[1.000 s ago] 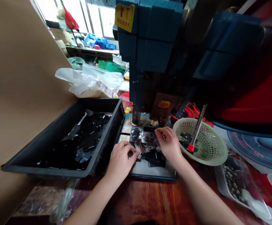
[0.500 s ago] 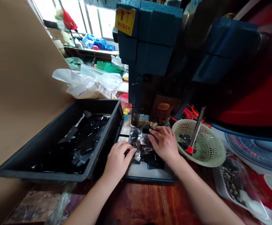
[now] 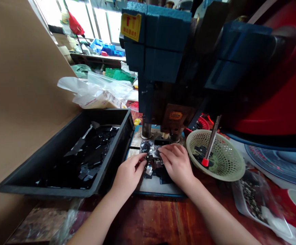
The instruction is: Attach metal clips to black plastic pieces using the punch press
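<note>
My left hand (image 3: 129,172) is at the left side of the press bed, thumb and fingertips drawn close at small dark metal pieces (image 3: 150,158); whatever is between them is too small to make out. Fingers stretched forward, my right hand (image 3: 177,163) lies by the round metal die (image 3: 156,151), holding nothing that I can see. A flat black plate (image 3: 162,142) sits at the die, just beyond my right fingertips. More black plates (image 3: 164,177) lie loose on the press bed (image 3: 150,187), partly under my right hand. Above stands the blue press (image 3: 163,61).
On the left is a black bin (image 3: 94,190) with many dark plates. A pale green basket (image 3: 229,163) on the right holds dark pieces and a red-tipped metal rod (image 3: 211,139). Beyond it are a clear tray of small parts (image 3: 252,200) and a red cup (image 3: 288,207).
My right hand has drawn back slightly toward me, off the black plate at the die. My left fingertips have shifted a little forward. The view has tilted slightly.
</note>
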A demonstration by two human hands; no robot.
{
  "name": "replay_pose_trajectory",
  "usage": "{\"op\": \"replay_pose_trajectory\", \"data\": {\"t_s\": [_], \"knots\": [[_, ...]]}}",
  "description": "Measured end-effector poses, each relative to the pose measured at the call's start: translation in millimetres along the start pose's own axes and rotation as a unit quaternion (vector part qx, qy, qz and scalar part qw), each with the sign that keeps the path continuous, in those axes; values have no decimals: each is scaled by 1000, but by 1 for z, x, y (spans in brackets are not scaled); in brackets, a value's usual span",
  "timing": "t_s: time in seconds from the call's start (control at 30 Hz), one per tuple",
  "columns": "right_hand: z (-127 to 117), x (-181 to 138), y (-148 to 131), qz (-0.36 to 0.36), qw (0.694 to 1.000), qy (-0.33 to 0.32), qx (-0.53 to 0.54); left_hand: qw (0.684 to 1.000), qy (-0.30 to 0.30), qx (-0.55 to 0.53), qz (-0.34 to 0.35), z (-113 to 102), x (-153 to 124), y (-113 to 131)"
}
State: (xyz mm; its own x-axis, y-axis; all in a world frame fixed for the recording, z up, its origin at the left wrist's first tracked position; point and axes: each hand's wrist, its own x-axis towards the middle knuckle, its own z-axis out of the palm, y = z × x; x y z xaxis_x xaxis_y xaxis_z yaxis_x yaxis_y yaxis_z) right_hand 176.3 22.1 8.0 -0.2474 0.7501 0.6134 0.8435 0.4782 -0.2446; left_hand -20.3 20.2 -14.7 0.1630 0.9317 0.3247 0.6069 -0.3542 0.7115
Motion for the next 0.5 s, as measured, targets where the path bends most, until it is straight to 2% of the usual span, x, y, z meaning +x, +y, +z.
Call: {"op": "replay_pose_trajectory", "data": {"t_s": [0.13, 0.27, 0.43, 0.5], "knots": [[-2, 2, -18, -17, 998, -58, -26, 999, -19, 9, 46, -1, 0, 7], [2, 0, -26, 12, 995, -90, -34, 999, -21, -5, 31, -2, -1, 7], [-1, -6, -30, 77, 991, -104, 36, 998, 21, 8, 60, -3, -3, 7], [-3, -6, -29, 101, 987, -94, 86, 998, 4, -16, 63, -3, -1, 10]]}}
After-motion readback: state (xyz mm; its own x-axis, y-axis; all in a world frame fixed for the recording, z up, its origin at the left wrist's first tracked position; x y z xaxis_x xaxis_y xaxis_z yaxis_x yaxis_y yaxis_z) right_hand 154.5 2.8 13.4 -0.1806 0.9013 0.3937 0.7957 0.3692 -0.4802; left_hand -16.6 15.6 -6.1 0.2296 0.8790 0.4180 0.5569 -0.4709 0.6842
